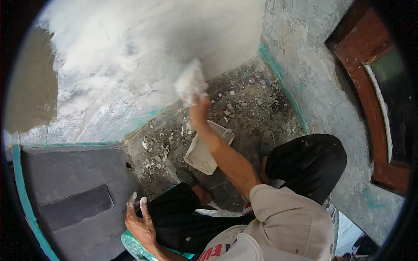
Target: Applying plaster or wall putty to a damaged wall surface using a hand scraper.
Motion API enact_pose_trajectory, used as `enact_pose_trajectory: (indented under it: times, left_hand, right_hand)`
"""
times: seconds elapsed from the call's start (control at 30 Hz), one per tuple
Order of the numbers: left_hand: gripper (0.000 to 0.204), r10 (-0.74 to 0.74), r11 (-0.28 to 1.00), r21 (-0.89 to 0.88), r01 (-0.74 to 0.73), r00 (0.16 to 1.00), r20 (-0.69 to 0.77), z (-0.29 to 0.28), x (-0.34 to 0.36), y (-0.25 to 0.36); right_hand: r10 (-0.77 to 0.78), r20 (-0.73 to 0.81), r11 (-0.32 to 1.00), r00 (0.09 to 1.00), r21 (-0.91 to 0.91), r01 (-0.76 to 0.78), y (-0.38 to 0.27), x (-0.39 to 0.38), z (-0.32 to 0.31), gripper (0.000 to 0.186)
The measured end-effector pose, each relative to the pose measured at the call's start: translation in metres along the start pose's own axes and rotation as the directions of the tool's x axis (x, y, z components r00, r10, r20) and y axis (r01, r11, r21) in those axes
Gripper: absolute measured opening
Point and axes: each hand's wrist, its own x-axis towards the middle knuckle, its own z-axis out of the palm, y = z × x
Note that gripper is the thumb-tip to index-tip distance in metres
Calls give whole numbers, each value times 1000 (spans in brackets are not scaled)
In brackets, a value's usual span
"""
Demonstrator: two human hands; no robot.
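My right arm stretches forward over a white plastic tub (201, 160) on the floor. At its end my right hand (198, 102) is closed on a white thing (190, 80) up against the lower part of the whitened wall (130, 56). Motion blurs that thing, so I cannot make out its kind. Beside my left knee, my left hand (143, 227) is raised with the fingers apart and nothing between them. White powder coats its fingertips.
Broken chips and rubble (159, 158) litter the floor along the wall. A grey block (78, 174) with a recessed panel stands at the left. At the right, a peeling wall (318, 65) holds a brown wooden frame (365, 78). My sandalled foot (187, 176) is near the tub.
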Motion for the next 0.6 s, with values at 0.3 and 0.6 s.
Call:
enact_pose_trajectory:
  times: [0.3,0.6]
  left_hand:
    - [38,-47,998,-36,44,995,-90,-11,-7,-26]
    - [40,-94,994,44,97,993,-67,5,6,-6]
  right_hand:
    - [195,-479,963,856,-74,-261,53,157,-108,32]
    - [-59,-245,998,968,-3,60,38,172,-48,22]
